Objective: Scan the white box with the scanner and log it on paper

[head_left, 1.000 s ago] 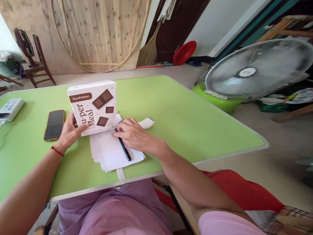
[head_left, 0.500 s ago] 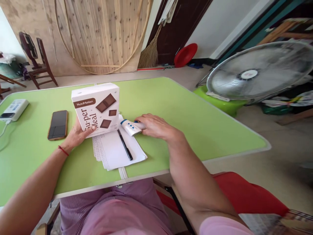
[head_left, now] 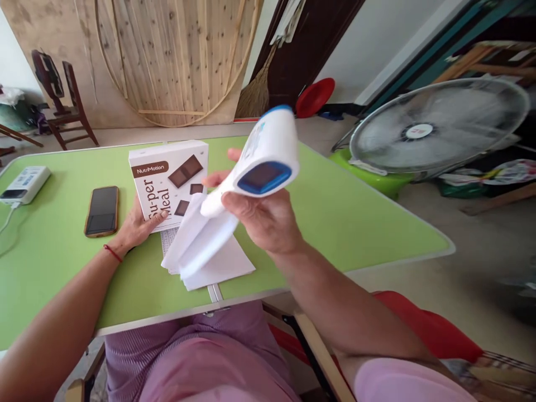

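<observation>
My left hand (head_left: 140, 226) grips the lower left of a white NutriMotion box (head_left: 170, 167), which stands upright on the table with brown squares printed on its front. Raised above the papers, my right hand (head_left: 268, 215) is closed round the handle of a white and blue infrared thermometer (head_left: 268, 151). Its small screen faces back towards me, and its number is unreadable. Below the handle, a top sheet of paper (head_left: 201, 245) is curled up and blurred. More paper sheets (head_left: 232, 265) lie flat beneath it. The pen is out of sight.
On the green table (head_left: 335, 223), a phone (head_left: 103, 211) lies left of the box. A white power bank (head_left: 25, 185) with a cable is at the far left. Beyond the right edge stand a large fan (head_left: 419, 131) and a green tub (head_left: 368, 173).
My right hand has lifted the thermometer off the papers and turned it so its screen shows. The top sheet has curled up, and the pen has gone from view. The box has shifted slightly.
</observation>
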{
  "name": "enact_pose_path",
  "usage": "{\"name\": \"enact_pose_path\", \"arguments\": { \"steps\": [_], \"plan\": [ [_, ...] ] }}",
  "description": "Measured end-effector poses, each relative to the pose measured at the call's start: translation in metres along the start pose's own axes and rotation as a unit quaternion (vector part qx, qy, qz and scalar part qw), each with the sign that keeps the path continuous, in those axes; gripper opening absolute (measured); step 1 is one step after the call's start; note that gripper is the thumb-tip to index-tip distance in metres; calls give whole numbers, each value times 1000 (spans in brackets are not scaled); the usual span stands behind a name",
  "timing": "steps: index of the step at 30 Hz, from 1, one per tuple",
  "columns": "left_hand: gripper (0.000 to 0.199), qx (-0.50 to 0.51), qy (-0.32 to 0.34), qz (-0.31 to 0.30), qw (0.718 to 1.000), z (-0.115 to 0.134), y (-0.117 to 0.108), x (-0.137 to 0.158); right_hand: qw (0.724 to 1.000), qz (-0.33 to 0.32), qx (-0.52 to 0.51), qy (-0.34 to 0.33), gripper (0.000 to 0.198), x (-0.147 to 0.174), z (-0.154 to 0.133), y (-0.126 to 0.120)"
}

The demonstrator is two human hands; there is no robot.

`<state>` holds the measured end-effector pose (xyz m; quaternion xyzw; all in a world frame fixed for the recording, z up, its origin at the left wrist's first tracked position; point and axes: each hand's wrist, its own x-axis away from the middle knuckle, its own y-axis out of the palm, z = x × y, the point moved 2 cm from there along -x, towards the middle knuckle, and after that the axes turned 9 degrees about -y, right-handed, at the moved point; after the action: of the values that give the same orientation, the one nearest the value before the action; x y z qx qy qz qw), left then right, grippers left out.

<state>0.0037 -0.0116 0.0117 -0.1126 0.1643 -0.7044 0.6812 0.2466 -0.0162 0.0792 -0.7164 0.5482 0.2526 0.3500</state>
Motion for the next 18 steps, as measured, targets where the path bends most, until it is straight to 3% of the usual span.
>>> {"name": "enact_pose_path", "arguments": {
  "steps": [5,8,12,15,18],
  "plan": [
    [63,-5,11,6,1000,0,-1,0,995,83,11,-48,60,-33,4,9],
    [70,-16,-7,4,1000,-4,-3,-1,995,88,8,-46,59,-48,16,13],
    [70,-8,-4,0,1000,-6,-4,-3,1000,10,-27,-10,57,-50,27,17],
    [70,-6,-1,-1,1000,-4,-3,-2,994,-81,-75,19,54,-34,25,14],
    [68,7,0,1,1000,-2,-1,-1,978,-177,-57,93,41,-9,24,7]
  ]
}}
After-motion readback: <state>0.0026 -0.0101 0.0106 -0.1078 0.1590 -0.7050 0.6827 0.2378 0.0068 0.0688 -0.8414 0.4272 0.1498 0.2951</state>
